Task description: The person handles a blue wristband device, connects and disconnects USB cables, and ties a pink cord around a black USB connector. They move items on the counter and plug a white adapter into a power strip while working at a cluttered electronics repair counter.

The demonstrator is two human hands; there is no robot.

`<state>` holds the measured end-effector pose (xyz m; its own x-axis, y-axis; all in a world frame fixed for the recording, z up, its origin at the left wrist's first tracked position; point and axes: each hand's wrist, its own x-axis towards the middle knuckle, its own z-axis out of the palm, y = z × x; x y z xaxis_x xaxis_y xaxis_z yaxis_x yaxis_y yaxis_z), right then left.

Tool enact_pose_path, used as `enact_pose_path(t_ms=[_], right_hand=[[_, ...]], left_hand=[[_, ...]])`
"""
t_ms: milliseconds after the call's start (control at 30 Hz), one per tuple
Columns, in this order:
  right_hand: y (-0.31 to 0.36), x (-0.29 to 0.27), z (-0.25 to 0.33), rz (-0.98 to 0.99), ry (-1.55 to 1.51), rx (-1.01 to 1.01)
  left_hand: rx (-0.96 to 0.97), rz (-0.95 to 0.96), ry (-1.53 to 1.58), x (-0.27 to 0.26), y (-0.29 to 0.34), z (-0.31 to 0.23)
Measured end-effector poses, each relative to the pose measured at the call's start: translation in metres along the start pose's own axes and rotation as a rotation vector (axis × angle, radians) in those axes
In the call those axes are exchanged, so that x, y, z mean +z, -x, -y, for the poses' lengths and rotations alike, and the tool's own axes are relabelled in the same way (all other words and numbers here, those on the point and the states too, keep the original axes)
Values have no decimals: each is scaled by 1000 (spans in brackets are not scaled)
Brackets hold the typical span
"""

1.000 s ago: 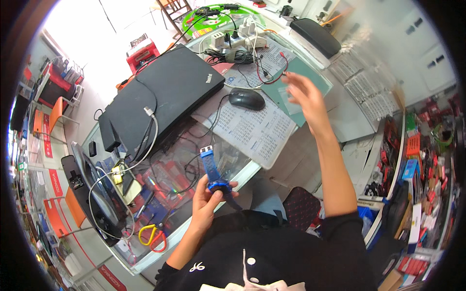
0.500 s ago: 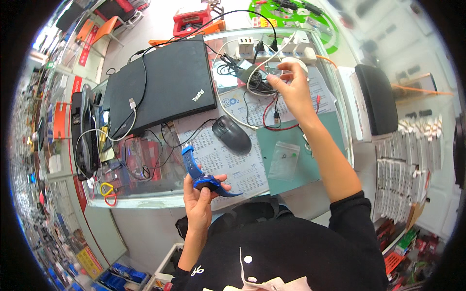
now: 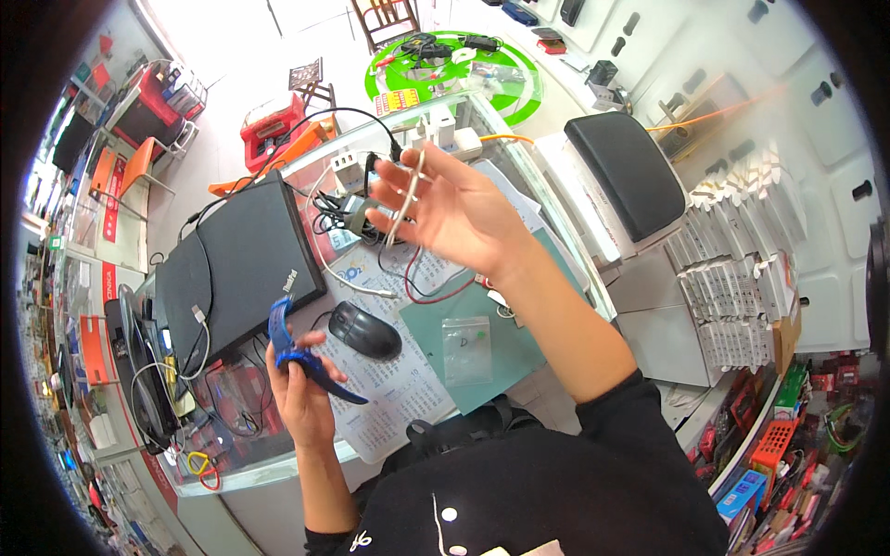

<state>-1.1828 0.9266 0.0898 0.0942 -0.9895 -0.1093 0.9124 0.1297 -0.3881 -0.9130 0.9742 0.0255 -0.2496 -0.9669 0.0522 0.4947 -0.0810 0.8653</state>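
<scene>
My left hand (image 3: 302,378) is closed around a blue wristwatch (image 3: 295,356) with a dark face. One strap end sticks up toward the laptop, and the other points down to the right. Raised over the far side of the table, my right hand (image 3: 454,211) has its fingers spread and bent. A white cable (image 3: 406,199) runs across those fingers and is lifted with them; the exact contact by the thumb is unclear. Under and left of this hand lies a tangle of black cables (image 3: 345,215). A black mouse (image 3: 364,332) rests near the watch.
A closed black laptop (image 3: 236,264) covers the table's left part. Chargers sit in a white power strip (image 3: 468,144) at the far edge. A small clear bag (image 3: 466,350) lies on a green mat (image 3: 436,324). Calendar sheets (image 3: 380,408) lie under the mouse. A black padded seat (image 3: 626,176) stands right.
My right hand has risen from the cable tangle, and the white cable now crosses its fingers. The left hand still holds the wristwatch. The whole view has turned and shifted.
</scene>
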Motion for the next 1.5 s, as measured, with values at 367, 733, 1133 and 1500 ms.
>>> enact_pose_path(t_ms=[367, 733, 1133, 1500], right_hand=[[57, 15, -20, 549, -685, 141], [82, 34, -14, 542, -337, 57], [112, -45, 77, 161, -365, -336], [115, -130, 64, -417, 724, -266]], left_hand=[[-306, 610, -129, 70, -107, 43], [-646, 595, 398, 83, -72, 42], [-399, 856, -358, 75, -39, 5], [171, 964, -703, 77, -17, -21]])
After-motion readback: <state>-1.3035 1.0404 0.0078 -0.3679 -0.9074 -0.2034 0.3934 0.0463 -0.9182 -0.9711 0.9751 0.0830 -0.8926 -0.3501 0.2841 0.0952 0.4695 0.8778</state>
